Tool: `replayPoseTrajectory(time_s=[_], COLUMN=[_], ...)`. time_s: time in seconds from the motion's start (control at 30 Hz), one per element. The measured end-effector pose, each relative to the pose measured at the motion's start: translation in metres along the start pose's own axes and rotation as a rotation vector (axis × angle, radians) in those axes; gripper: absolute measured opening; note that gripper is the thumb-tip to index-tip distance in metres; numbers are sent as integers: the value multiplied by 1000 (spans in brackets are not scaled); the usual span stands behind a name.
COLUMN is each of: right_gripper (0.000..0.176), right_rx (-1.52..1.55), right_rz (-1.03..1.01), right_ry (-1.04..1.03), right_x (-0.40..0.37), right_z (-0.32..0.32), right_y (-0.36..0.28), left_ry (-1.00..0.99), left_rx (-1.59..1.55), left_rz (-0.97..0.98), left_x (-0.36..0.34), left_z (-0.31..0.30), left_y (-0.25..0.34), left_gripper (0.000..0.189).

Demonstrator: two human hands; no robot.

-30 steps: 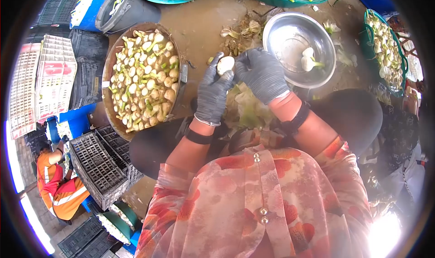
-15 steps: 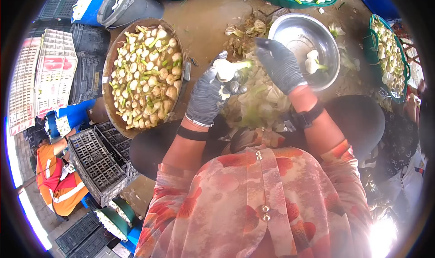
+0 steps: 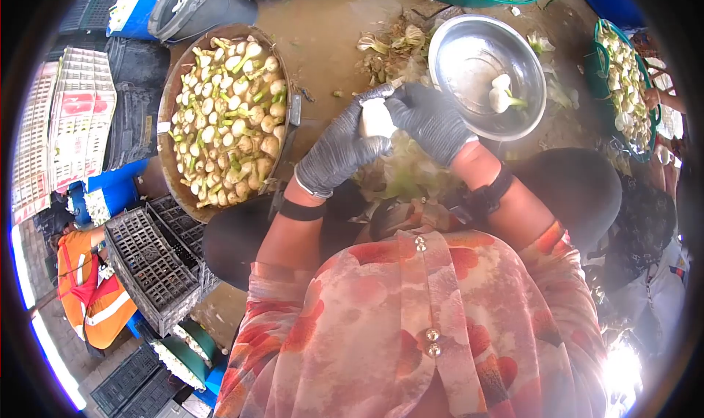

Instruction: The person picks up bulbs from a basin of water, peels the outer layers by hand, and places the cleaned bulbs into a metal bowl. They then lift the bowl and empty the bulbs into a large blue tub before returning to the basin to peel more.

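Observation:
My left hand (image 3: 337, 139), in a dark grey glove, is wrapped round a white garlic bulb (image 3: 376, 119). My gloved right hand (image 3: 434, 122) presses its curled fingers against the bulb's right side; whether it also holds a small tool is hidden. Below my hands lies a pile of pale peeled skins (image 3: 407, 165), partly blurred. Right of my right hand stands a steel bowl (image 3: 469, 40) with a couple of white bulbs (image 3: 502, 95) in it. To the left, a wide round tub (image 3: 166, 136) is full of garlic bulbs (image 3: 227, 117) with green stems.
Black crates (image 3: 154, 264) stand at the lower left, near a person in an orange vest (image 3: 92, 290). White crates (image 3: 81, 117) and a grey bucket (image 3: 202, 11) are farther back. Green baskets of bulbs (image 3: 623, 88) stand at the right, where another person's hand (image 3: 664, 99) reaches in.
My right hand has come left and down from above the skins onto the bulb. The bulb has turned in my left hand, and its green stem no longer shows.

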State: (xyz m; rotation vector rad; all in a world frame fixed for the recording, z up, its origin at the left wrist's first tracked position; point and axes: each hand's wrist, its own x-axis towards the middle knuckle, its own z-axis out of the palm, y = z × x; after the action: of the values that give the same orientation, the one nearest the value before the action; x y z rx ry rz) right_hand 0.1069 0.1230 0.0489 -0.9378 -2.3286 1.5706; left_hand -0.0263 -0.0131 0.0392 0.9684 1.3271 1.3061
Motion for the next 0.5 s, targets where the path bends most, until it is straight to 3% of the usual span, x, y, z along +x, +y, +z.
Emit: replayPoseTrajectory(time_s=[0.13,0.17,0.2,0.23,0.27,0.33,0.4,0.5], right_gripper=[22,17,13,16,20,23,25,25], right_rx=[-53,-60,-193,-92,9,-15,206,621], right_rz=[-157,-281,-397,-519,-454,-178,-54,257], right_ry=[169,226,136,247,173,-19,-82,-110], right_x=[5,-2,5,2,-1,-2,-2,7], right_z=[18,9,8,15,15,8,4,10], right_y=[24,10,15,23,25,23,21,27], left_ry=[-1,76,91,112,114,154,136,156], left_rx=[28,155,249,345,481,232,595,1012], left_rz=[13,-12,46,103,265,-244,114,328], left_x=[0,-4,-3,-1,3,4,2,5], left_z=[2,5,4,4,-5,21,18,18], left_y=[17,24,15,7,-22,51,30,24], left_gripper=[66,56,52,48,50,62,63,63])
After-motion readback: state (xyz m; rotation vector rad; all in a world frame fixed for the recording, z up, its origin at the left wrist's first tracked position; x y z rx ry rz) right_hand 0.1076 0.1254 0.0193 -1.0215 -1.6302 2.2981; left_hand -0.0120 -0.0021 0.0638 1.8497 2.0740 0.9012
